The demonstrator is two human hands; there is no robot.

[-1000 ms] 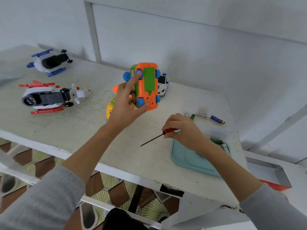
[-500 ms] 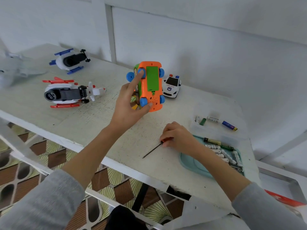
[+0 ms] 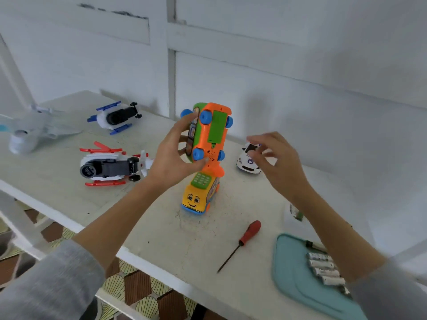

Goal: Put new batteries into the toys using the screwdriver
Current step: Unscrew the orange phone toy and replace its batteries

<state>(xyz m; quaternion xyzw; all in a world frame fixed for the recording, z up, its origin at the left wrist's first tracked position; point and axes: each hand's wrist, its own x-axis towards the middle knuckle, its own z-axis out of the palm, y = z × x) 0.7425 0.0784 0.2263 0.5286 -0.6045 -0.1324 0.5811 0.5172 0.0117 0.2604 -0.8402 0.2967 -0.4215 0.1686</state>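
Observation:
My left hand (image 3: 176,155) grips an orange and green toy car (image 3: 209,132) with blue wheels, held up above the table with its underside and green battery cover facing me. My right hand (image 3: 275,158) hovers in the air to the right of it, fingers loosely spread and holding nothing. The red-handled screwdriver (image 3: 240,244) lies on the table, clear of both hands. Several batteries (image 3: 323,267) lie on a teal tray (image 3: 293,271) at the front right.
A yellow bus toy (image 3: 198,195) stands under the held car. A white police car (image 3: 248,159) sits behind my right hand. Two toy helicopters (image 3: 108,166) (image 3: 115,117) and a pale plane (image 3: 30,130) lie on the left. The table's front edge (image 3: 143,264) runs below.
My right hand let go of the screwdriver, which now lies on the table, and rose toward the held car. The view shifted, bringing the yellow bus into sight.

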